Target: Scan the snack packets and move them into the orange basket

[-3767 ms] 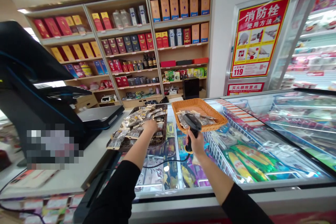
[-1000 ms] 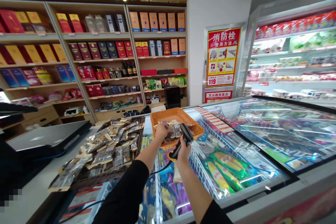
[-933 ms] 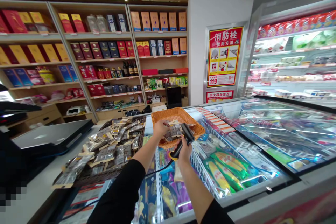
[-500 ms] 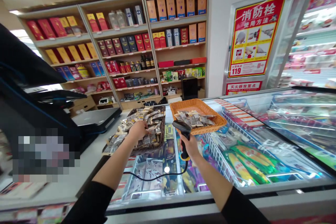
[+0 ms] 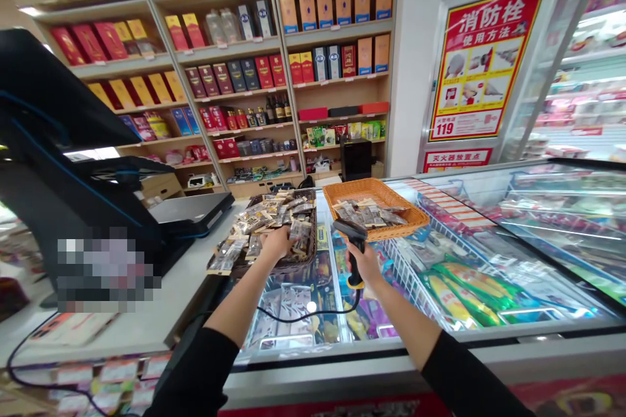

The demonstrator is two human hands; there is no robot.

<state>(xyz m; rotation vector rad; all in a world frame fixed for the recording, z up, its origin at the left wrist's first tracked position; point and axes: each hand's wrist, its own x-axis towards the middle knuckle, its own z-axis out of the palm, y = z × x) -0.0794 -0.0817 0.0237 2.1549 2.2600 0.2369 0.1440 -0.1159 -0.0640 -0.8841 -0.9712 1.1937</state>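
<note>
My right hand (image 5: 368, 266) is wrapped round the handle of a black barcode scanner (image 5: 353, 241), its head tilted up and to the left in front of an orange wicker basket (image 5: 415, 220). A dark cable (image 5: 303, 318) hangs from the handle and loops left. My left hand (image 5: 275, 244) reaches into a dark brown woven basket (image 5: 312, 234) heaped with small clear-and-tan packets (image 5: 261, 215). Its fingers are curled down among them, and what they grip is hidden. Similar packets (image 5: 369, 213) lie in the orange basket, which neither hand holds.
Both baskets rest on a glass-topped freezer (image 5: 337, 348) holding bagged goods in wire baskets. At left, a black checkout terminal (image 5: 73, 195) and a grey flat-topped device (image 5: 193, 212) stand on a white counter (image 5: 161, 303). Shelves (image 5: 239, 99) of boxes and bottles line the back wall.
The view has shifted slightly, so most things sit farther right. My left hand has moved a little right within the dark basket. My right hand keeps hold of the scanner.
</note>
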